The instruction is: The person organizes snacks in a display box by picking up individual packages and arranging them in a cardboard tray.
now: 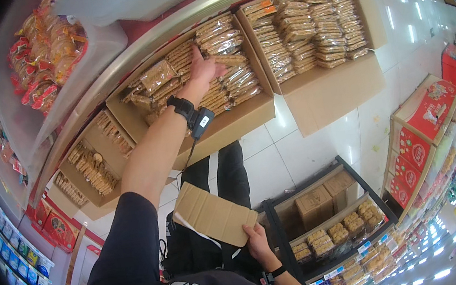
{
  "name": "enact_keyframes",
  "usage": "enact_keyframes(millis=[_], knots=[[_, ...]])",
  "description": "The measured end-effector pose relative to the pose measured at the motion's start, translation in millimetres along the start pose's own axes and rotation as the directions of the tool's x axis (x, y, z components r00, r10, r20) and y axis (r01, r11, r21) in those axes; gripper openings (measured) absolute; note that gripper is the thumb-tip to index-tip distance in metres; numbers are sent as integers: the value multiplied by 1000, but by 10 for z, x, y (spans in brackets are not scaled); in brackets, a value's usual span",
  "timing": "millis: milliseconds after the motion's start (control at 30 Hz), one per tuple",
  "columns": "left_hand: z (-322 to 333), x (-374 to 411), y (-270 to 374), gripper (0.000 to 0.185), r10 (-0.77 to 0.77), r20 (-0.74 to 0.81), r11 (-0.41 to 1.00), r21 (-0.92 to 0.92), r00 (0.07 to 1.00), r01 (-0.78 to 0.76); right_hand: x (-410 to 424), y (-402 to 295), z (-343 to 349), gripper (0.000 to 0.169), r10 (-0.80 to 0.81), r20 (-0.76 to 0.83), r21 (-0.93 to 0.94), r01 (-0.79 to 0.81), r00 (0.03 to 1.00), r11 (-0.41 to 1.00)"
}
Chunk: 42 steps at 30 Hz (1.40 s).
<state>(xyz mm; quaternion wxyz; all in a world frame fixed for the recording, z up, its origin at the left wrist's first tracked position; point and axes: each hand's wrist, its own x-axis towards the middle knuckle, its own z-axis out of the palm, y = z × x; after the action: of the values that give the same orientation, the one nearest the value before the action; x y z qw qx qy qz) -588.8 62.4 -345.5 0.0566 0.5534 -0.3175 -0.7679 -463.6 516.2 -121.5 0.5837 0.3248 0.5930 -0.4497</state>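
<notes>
My left hand (203,72) reaches into an open cardboard box (226,127) of clear-wrapped, flat snack bars. Its fingers are spread over the stacks, close to a slanted pack (230,60); no pack is plainly gripped. A black strap with a small device circles that wrist. Lower down, my right hand (257,239) grips the corner of a flat piece of cardboard (215,214), held above my legs. On the right stands a second open box (329,96) with several columns of similar packs (296,23), its front flap folded out.
Smaller boxes (111,199) with snack packs sit at the left. A metal-edged display ledge (178,18) runs behind the boxes, with a clear bin (100,42) of wrapped snacks above. A black-framed rack (280,238) stands near my right arm, and red cartons (427,113) lie farther right.
</notes>
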Motion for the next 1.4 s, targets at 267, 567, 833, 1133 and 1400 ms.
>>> enact_keyframes(millis=[267,567,833,1133,1400], knots=[[516,23,-256,35,3,-167,645,-753,986,-130,319,-48,-341,35,-9,9,-22,9,1000,1000],[-240,-462,-302,71,35,-141,984,-169,989,-59,438,-726,-417,36,-39,56,-15,40,998,999],[-1122,-701,-290,64,826,-164,164,985,540,48,509,-863,-333,37,-41,70,-122,50,997,991],[-1088,-695,7,62,701,-65,-13,995,710,104,439,-820,-236,38,-21,18,-43,22,1000,999],[-293,-866,-228,37,606,173,87,956,776,-281,421,-636,-232,37,-30,-14,53,30,999,998]])
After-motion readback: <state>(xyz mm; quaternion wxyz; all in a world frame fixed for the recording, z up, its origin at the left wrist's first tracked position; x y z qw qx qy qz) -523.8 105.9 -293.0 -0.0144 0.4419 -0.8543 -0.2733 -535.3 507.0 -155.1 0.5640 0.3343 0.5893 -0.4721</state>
